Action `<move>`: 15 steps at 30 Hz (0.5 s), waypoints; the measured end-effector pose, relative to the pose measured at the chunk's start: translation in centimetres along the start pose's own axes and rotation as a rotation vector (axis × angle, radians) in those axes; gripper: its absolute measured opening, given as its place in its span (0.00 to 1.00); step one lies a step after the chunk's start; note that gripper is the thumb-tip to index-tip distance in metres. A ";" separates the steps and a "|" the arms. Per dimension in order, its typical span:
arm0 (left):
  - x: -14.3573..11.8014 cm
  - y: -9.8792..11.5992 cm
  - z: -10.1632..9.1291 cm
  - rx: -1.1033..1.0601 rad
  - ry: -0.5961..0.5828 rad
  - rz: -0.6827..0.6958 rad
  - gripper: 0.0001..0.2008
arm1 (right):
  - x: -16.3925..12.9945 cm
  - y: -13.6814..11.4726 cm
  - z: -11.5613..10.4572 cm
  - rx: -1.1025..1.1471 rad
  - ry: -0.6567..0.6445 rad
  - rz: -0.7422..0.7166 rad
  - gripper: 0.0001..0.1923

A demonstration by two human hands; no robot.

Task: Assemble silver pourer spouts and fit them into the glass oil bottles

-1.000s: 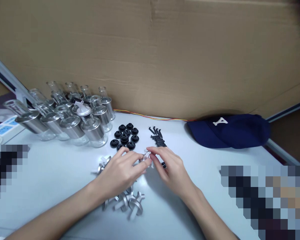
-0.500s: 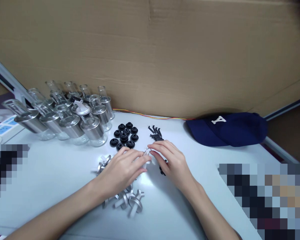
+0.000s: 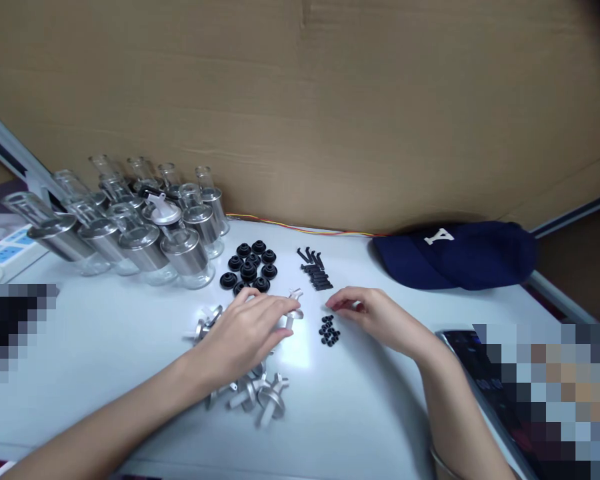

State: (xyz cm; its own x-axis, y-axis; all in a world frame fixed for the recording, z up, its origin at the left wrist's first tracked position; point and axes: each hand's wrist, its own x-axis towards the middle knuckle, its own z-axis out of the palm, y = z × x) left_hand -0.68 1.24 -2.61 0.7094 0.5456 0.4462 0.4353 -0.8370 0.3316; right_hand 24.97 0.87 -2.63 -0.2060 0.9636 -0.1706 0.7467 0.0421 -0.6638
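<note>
My left hand (image 3: 255,327) grips a silver pour spout (image 3: 295,315), its white stem pointing down between thumb and fingers. My right hand (image 3: 375,312) hovers just beyond a cluster of small black caps (image 3: 329,331), fingers bent and thumb slightly apart, with nothing visible between them. More silver pour spouts (image 3: 271,402) lie under and in front of my left wrist, partly hidden. Round black stoppers (image 3: 249,270) are grouped behind my left hand. Thin black levers (image 3: 315,272) lie behind the gap between both hands.
Glass bottles with metal sleeves (image 3: 183,253) stand in rows at the left, one topped with a silver spout (image 3: 165,211). A navy cap (image 3: 460,257) lies at the back right. A phone (image 3: 480,373) rests at the right; a power strip (image 3: 10,253) is far left.
My right hand has come off the pour spout and moved right, uncovering the small black caps and levers. My left hand stays in place, still holding the spout.
</note>
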 end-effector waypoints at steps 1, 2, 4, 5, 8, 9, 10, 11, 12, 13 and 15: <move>0.0 0.0 0.0 -0.001 -0.001 -0.002 0.10 | 0.0 0.0 -0.1 0.024 -0.019 0.009 0.10; 0.0 0.0 0.0 -0.004 -0.004 -0.006 0.10 | -0.1 -0.1 -0.1 0.042 -0.028 0.018 0.10; 0.0 0.0 0.0 -0.015 -0.016 -0.008 0.09 | 0.0 -0.2 -0.1 0.059 -0.034 0.029 0.09; 0.0 0.0 0.0 -0.020 -0.021 -0.005 0.08 | 0.0 -0.3 -0.1 0.061 -0.034 0.031 0.09; 0.0 0.0 0.0 -0.029 -0.023 0.005 0.07 | 0.0 -0.4 0.1 0.065 -0.034 0.013 0.08; 0.0 0.0 0.0 -0.032 -0.023 0.006 0.07 | 0.0 -0.3 0.2 0.070 -0.027 0.001 0.07; 0.0 0.0 0.0 -0.036 -0.023 0.004 0.08 | -0.1 -0.3 0.3 0.073 -0.017 -0.012 0.07; -0.1 0.0 0.0 -0.039 -0.023 0.000 0.08 | -0.1 -0.2 0.4 0.069 -0.004 -0.022 0.07; -0.1 -0.1 0.0 -0.043 -0.023 -0.002 0.08 | -0.1 -0.1 0.4 0.059 0.010 -0.031 0.07; -0.1 -0.1 0.0 -0.046 -0.020 -0.003 0.08 | -0.1 -0.1 0.4 0.044 0.026 -0.039 0.07; 0.0 -0.2 0.0 -0.050 -0.013 -0.005 0.08 | -0.2 -0.1 0.3 0.012 0.054 -0.052 0.06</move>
State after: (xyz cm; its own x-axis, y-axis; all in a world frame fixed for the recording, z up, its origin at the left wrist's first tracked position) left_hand -0.81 1.38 -2.66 0.7148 0.5487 0.4336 0.4107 -0.8311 0.3749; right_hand 24.72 0.63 -2.73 -0.2096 0.9730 -0.0966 0.7282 0.0894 -0.6795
